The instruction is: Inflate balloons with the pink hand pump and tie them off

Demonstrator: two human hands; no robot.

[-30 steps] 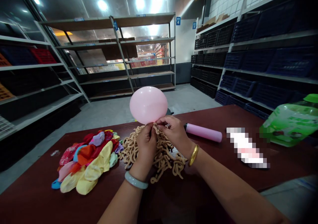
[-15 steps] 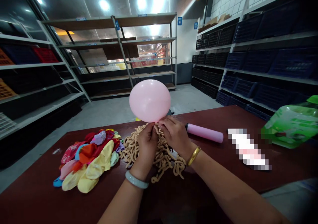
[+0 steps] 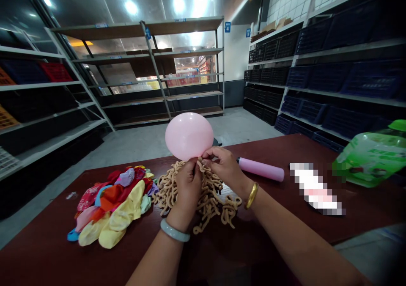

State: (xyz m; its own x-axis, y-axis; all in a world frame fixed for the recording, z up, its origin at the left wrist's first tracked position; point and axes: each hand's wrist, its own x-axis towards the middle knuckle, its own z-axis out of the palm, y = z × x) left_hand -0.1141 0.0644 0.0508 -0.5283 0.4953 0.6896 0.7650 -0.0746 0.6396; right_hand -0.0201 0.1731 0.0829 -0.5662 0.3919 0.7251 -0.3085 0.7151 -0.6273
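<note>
A pink inflated balloon (image 3: 189,134) stands above the table, its neck end down at my fingertips. My left hand (image 3: 188,180) is closed in a pinch just below it, at a strand of thick tan cord. Close beside it, my right hand (image 3: 226,167) pinches the balloon's neck between thumb and fingers. The exact hold on neck and cord is partly hidden by the fingers. Under both hands lies a tangled heap of tan cord (image 3: 212,201), with loops trailing toward me.
Several uninflated balloons (image 3: 109,207) lie piled at left on the dark red table (image 3: 241,252). To the right are a pink cylinder (image 3: 261,169) with a black end, a pixelated item (image 3: 314,188) and a green pouch (image 3: 371,159). Shelves (image 3: 187,95) stand beyond.
The balloon has sunk a little and tipped slightly to the left. My right hand's wrist has shifted slightly right, while my left hand has stayed nearly in place.
</note>
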